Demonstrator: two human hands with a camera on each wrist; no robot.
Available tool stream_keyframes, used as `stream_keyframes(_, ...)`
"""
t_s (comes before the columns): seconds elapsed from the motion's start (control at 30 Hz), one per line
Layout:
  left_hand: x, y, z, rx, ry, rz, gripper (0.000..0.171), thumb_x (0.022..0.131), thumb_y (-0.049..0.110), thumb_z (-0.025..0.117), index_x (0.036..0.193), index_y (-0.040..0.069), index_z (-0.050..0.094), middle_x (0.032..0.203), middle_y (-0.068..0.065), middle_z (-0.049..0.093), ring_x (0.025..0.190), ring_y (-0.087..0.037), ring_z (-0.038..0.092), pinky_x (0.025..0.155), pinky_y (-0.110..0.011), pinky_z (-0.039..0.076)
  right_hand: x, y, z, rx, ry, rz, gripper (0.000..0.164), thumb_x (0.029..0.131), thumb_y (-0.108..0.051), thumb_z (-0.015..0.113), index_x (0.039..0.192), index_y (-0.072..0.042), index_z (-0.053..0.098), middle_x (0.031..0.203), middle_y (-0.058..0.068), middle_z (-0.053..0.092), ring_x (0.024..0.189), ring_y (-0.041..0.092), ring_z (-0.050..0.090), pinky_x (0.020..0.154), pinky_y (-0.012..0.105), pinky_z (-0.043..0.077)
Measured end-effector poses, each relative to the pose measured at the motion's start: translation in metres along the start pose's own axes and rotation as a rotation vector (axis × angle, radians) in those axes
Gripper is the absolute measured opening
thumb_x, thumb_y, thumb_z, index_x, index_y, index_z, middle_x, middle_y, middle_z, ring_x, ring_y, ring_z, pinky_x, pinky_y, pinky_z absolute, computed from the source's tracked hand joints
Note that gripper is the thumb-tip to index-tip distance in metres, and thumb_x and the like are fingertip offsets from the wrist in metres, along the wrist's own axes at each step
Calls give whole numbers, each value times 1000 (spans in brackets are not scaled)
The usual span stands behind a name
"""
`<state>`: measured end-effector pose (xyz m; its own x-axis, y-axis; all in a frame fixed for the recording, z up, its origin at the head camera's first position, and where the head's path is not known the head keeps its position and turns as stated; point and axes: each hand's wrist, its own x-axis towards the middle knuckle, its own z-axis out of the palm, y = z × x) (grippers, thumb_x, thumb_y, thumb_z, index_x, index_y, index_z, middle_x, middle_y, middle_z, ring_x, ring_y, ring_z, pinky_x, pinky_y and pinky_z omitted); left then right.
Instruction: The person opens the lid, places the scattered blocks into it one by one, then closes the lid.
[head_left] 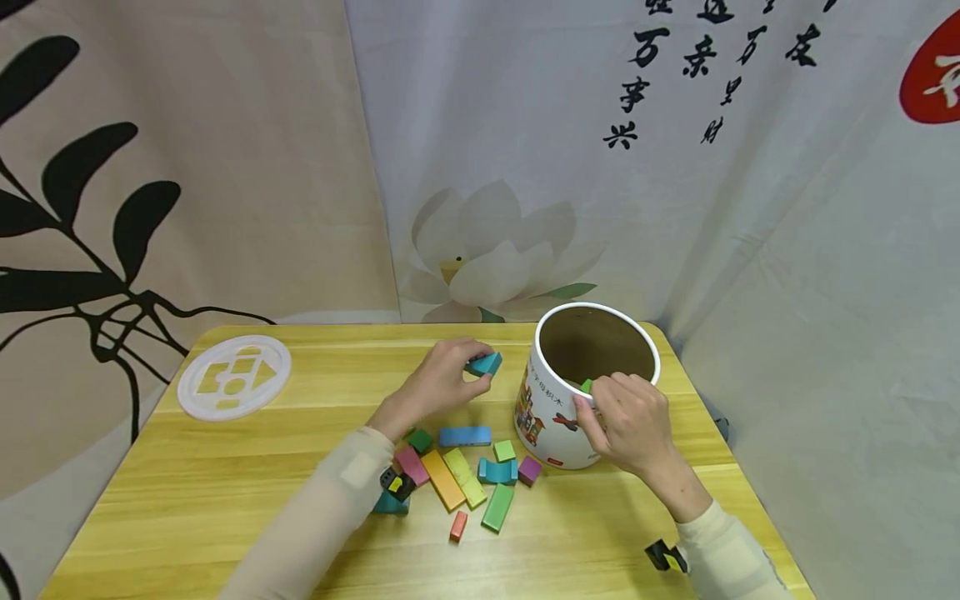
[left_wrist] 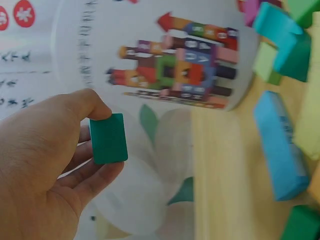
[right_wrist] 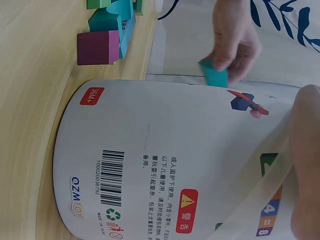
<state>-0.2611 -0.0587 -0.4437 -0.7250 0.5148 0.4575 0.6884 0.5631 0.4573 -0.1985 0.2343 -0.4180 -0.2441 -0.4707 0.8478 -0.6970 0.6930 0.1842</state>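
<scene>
My left hand (head_left: 448,375) pinches a teal wedge-shaped toy block (head_left: 484,364) between thumb and fingers, raised above the table to the left of a white bucket (head_left: 555,417). In the left wrist view, a flat rectangular face of this block (left_wrist: 109,139) shows. My right hand (head_left: 633,417) grips the bucket's near rim, thumb outside and fingers over the edge. A bit of green (head_left: 587,386) shows beside those fingers, just inside the rim. The bucket stands upright with its mouth up; its bottom inside is hidden.
Several coloured blocks lie loosely in front of the bucket, among them a blue bar (head_left: 465,436), an orange bar (head_left: 442,480), a purple cube (head_left: 529,471) and a small red block (head_left: 458,527). A white shape-cutout disc (head_left: 197,385) lies at the table's far left. Printed cloth hangs behind.
</scene>
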Motion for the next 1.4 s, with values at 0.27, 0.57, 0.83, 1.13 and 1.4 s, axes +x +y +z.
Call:
stream_keyframes(0.27,13,10,-26,9,89,78,35,86,14,78,117,-3,74,103,-11,73,85,-15,65,76,-33,62,0,0,0,0,-13,2,40,94,-29,51,60,-13,38,53,-8,27,48,8,22,42,24,17)
stream_keyframes(0.57,34,27,-44,13,159,180,32,86,15,77,113,-1,76,104,-9,74,88,-14,65,76,-32,61,1,-1,0,5,-12,1,42,95,-30,52,60,-13,39,53,-8,28,47,8,22,42,23,17)
stream_keyframes(0.83,55,51,-51,2,124,192,33,87,18,76,116,3,75,104,-5,72,86,-11,62,76,-30,59,1,-1,0,2,-5,-5,41,95,-29,52,60,-13,38,53,-8,27,47,8,22,41,24,17)
stream_keyframes(1.13,79,71,-46,19,41,219,34,90,20,73,121,5,74,106,-3,71,88,-9,61,78,-26,55,1,1,0,5,-4,-11,43,98,-31,50,60,-13,39,53,-8,28,46,7,21,42,24,16)
stream_keyframes(1.4,98,83,-34,15,-45,217,35,92,21,71,122,3,73,108,-4,71,85,-12,62,71,-21,53,0,2,-1,3,1,-15,44,98,-31,50,60,-13,39,53,-9,27,46,7,21,41,23,15)
